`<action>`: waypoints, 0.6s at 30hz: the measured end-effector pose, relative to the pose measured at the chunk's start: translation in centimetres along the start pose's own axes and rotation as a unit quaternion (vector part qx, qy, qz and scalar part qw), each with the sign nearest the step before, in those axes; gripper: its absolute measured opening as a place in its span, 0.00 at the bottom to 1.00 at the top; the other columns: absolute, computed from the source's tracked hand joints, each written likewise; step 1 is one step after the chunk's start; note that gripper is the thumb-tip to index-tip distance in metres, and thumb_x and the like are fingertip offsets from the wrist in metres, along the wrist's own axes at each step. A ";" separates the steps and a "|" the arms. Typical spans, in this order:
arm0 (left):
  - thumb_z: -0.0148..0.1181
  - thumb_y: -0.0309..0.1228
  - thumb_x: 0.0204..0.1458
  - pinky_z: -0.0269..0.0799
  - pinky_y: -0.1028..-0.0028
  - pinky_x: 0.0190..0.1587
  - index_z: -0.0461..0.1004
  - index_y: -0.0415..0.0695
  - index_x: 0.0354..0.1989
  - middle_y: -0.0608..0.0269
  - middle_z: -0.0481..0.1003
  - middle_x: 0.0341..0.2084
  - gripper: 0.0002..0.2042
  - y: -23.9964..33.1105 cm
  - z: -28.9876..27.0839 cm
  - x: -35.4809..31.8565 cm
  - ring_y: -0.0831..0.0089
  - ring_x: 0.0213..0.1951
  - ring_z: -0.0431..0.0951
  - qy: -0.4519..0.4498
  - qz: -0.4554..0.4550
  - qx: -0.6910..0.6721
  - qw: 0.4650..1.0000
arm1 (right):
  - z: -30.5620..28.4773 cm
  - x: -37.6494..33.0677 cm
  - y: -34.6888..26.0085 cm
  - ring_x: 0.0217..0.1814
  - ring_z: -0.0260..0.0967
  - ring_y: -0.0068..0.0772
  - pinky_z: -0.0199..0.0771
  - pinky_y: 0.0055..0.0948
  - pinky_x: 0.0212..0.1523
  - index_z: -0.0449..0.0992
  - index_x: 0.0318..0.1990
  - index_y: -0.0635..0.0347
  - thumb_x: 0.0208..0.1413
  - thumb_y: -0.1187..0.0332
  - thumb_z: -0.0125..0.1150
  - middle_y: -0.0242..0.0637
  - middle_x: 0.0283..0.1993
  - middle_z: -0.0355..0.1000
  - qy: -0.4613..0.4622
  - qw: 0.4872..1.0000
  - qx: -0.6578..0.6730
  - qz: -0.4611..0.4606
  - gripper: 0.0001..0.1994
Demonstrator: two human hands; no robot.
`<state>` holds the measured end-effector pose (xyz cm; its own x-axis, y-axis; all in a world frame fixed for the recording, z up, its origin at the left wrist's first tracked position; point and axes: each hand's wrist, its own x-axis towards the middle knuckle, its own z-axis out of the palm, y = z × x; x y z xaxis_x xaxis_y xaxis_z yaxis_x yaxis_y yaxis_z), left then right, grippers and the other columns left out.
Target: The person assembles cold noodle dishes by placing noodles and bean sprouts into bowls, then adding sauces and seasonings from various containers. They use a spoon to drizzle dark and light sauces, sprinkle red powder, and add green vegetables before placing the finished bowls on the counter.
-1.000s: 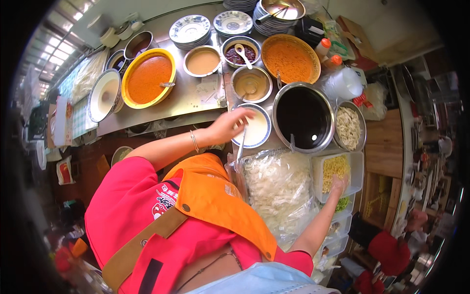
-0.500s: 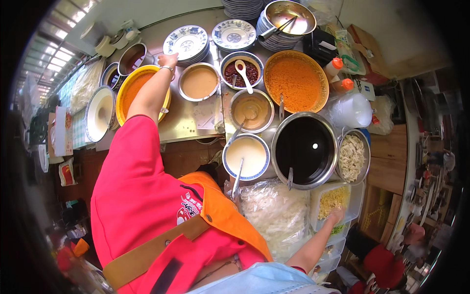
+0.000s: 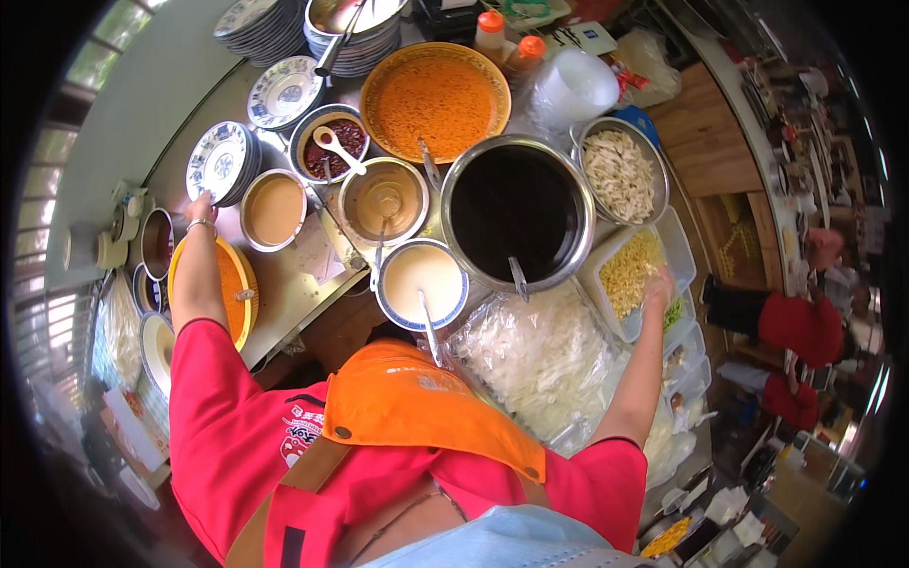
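My left hand [image 3: 201,206] is at the near rim of a stack of blue-and-white patterned plates [image 3: 218,163]. Its fingers are closed on the edge of the top plate, which lies on the others. Below that wrist stands a yellow-rimmed bowl of orange sauce [image 3: 248,301]. On the other side, my right hand [image 3: 659,284] is down at a clear plastic tub [image 3: 684,248] of chopped yellow bits [image 3: 629,275]. Blur smears its fingers, so I cannot tell what they hold. Chopped greens [image 3: 673,313] show just beside it.
A big steel pot of dark liquid [image 3: 516,213] stands mid-counter, near a wide bowl of orange sauce [image 3: 436,99]. Several smaller sauce bowls hold spoons. A bowl of pale shreds [image 3: 617,177] and a plastic bag of white noodles [image 3: 535,350] are at the right.
My view has turned, so the counter sits further left and higher. My left hand stays at the plate stack. My right hand remains at the tub of yellow bits.
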<state>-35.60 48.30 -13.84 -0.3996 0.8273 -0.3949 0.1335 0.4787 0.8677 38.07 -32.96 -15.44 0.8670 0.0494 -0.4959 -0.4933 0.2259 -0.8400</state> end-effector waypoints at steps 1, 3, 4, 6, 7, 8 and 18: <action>0.69 0.30 0.45 0.75 0.71 0.31 0.73 0.39 0.43 0.60 0.78 0.36 0.17 -0.3 1.0 0.0 0.70 0.35 0.78 -0.007 0.007 0.035 0.999 | -0.7 -0.1 -0.7 0.14 0.53 0.24 0.51 0.27 0.14 0.66 0.22 0.47 0.57 0.61 0.59 0.25 0.16 0.57 0.030 1.000 0.006 -0.007 0.13; 0.70 0.30 0.44 0.76 0.66 0.36 0.73 0.37 0.45 0.58 0.78 0.38 0.20 -0.1 1.8 0.2 0.68 0.38 0.79 0.033 0.015 0.068 0.997 | -0.9 0.2 -0.7 0.15 0.54 0.25 0.53 0.28 0.16 0.67 0.23 0.49 0.57 0.62 0.59 0.26 0.16 0.57 0.054 0.999 0.003 0.001 0.12; 0.70 0.30 0.43 0.76 0.63 0.40 0.73 0.36 0.45 0.56 0.78 0.39 0.21 -0.1 2.5 0.3 0.67 0.41 0.79 0.070 0.015 0.071 0.995 | -1.2 -0.1 -0.9 0.15 0.55 0.26 0.54 0.29 0.17 0.68 0.23 0.49 0.57 0.62 0.59 0.26 0.17 0.58 0.059 0.998 -0.003 0.009 0.12; 0.70 0.29 0.43 0.76 0.65 0.45 0.74 0.33 0.46 0.53 0.78 0.42 0.22 0.0 3.7 0.1 0.65 0.43 0.79 0.051 0.029 0.132 0.989 | -1.7 -1.7 -1.4 0.17 0.57 0.28 0.55 0.30 0.18 0.69 0.24 0.52 0.56 0.61 0.59 0.29 0.17 0.60 0.052 0.997 -0.037 0.038 0.11; 0.70 0.29 0.42 0.75 0.67 0.48 0.74 0.30 0.47 0.51 0.78 0.44 0.23 0.2 4.4 0.1 0.63 0.44 0.79 0.046 0.042 0.181 0.982 | -1.5 -2.5 -1.2 0.18 0.58 0.28 0.56 0.31 0.19 0.69 0.24 0.53 0.56 0.60 0.59 0.29 0.18 0.60 0.073 0.996 -0.047 0.017 0.12; 0.69 0.30 0.42 0.75 0.66 0.46 0.74 0.31 0.47 0.52 0.77 0.44 0.23 0.5 1.9 1.2 0.63 0.43 0.79 0.066 0.059 0.196 0.977 | 0.5 -2.8 -0.1 0.19 0.59 0.29 0.57 0.31 0.19 0.70 0.25 0.54 0.56 0.60 0.59 0.30 0.18 0.60 0.071 0.996 -0.057 0.005 0.12; 0.56 0.23 0.50 0.84 0.60 0.38 0.69 0.26 0.48 0.48 0.75 0.41 0.18 5.0 -1.0 -6.2 0.57 0.41 0.80 -0.080 0.054 -0.008 0.995 | -1.9 0.8 6.3 0.27 0.66 0.35 0.67 0.34 0.26 0.74 0.34 0.59 0.56 0.60 0.57 0.38 0.29 0.71 0.055 0.994 -0.096 -0.027 0.11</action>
<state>-33.31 45.23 -6.78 -0.2340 0.9101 -0.3419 0.1528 0.3817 0.9116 35.51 -33.35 -21.59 0.8848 -0.0673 -0.4610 -0.4596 0.0361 -0.8874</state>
